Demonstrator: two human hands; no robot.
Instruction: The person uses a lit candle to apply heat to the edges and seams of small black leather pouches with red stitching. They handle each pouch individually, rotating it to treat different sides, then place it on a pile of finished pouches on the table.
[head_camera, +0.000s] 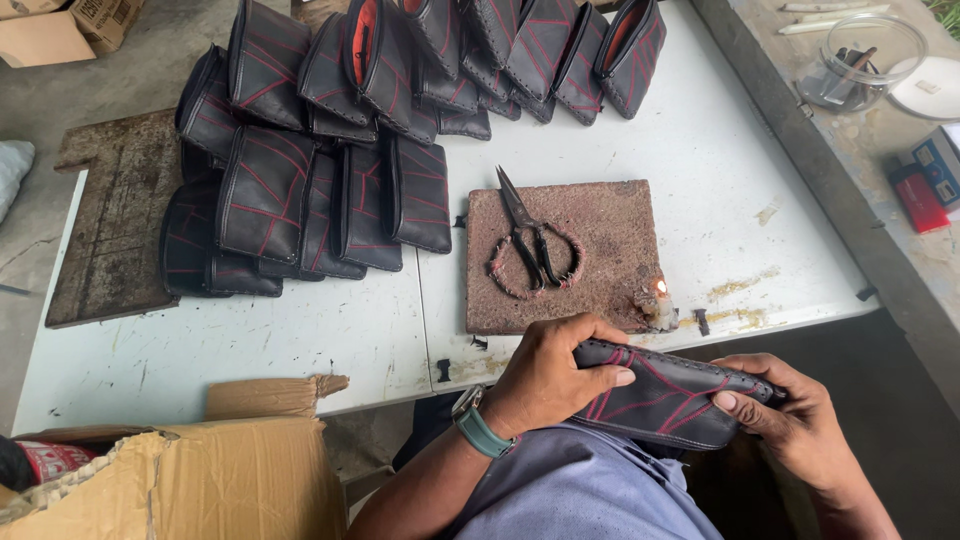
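The white table (300, 340) filled most of the view, and everything else sat in relation to the brown work block (565, 255) near its front edge. Left of and behind that block lay a big stack of finished black pouches (330, 150) with red stitching, overlapping in rows. A torn cardboard box (180, 470) stood well to the block's near left, below the table edge. On the block itself rested a pair of scissors (530, 240), and at its near right corner a small candle flame (660, 290) burned in a lump of wax.

Just in front of the block, over the person's lap, a black pouch (665, 395) was gripped at both ends: the left hand (555, 375) closed over its left end with fingers curled across the top, the right hand (785, 415) pinching the right end with thumb on the face.

Judging by the flame close by, the work looked like edge finishing; it would go best with the pouch held taut and level, fingers kept clear of the seam, and any pass near the flame brief.
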